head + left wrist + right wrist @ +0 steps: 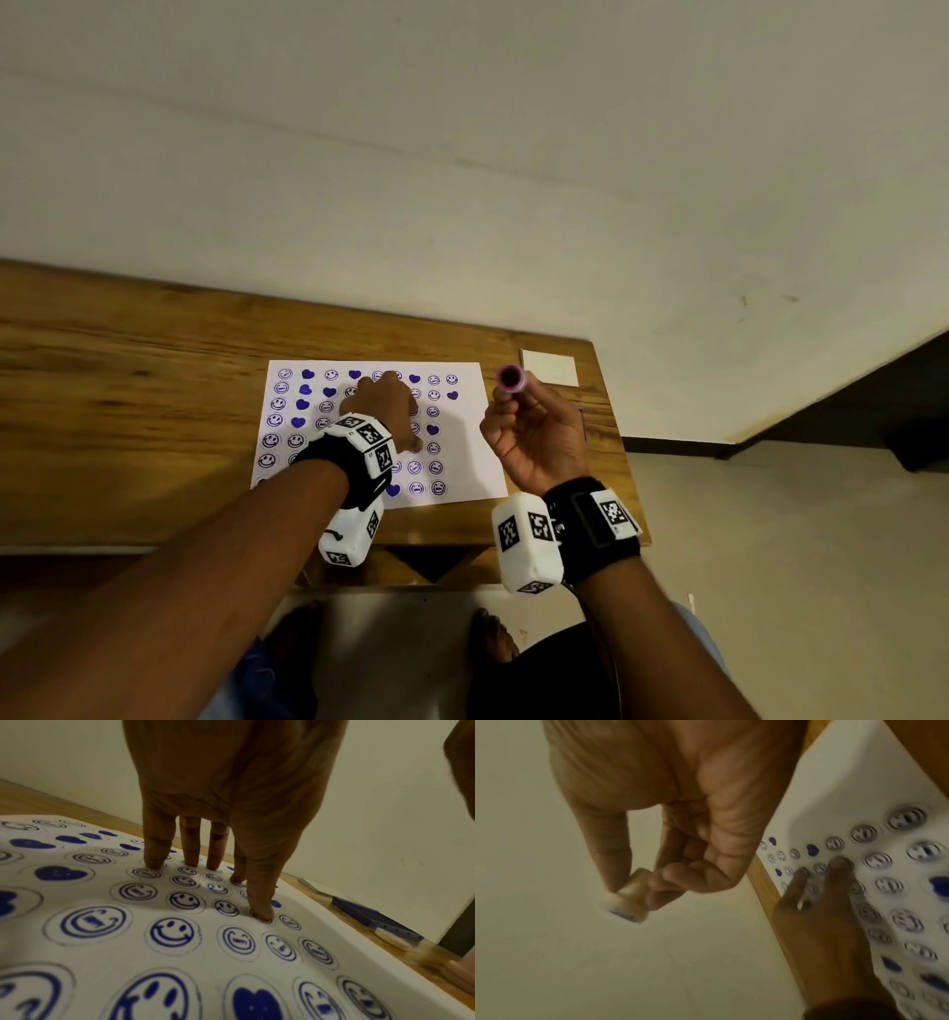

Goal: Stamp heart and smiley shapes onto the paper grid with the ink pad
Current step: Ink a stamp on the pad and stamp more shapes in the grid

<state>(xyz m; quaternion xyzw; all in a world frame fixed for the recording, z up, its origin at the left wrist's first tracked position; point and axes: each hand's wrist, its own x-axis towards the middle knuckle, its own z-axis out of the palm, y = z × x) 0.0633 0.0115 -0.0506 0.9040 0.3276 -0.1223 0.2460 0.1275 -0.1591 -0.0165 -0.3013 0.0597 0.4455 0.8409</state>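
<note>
Pinning the paper grid (470, 442) flat, the left hand (385, 406) spreads straight fingers; beside the grid, the right hand (534, 437) grasps the stamp (511, 379), face upturned for inspection.

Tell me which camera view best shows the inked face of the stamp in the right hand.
The head view: the stamp is turned up toward the camera, its round face dark inside a purple rim, pinched by the right hand. The right wrist view shows its pale body side-on, blurred, only an edge of ink. The left wrist view doesn't show it.
</note>
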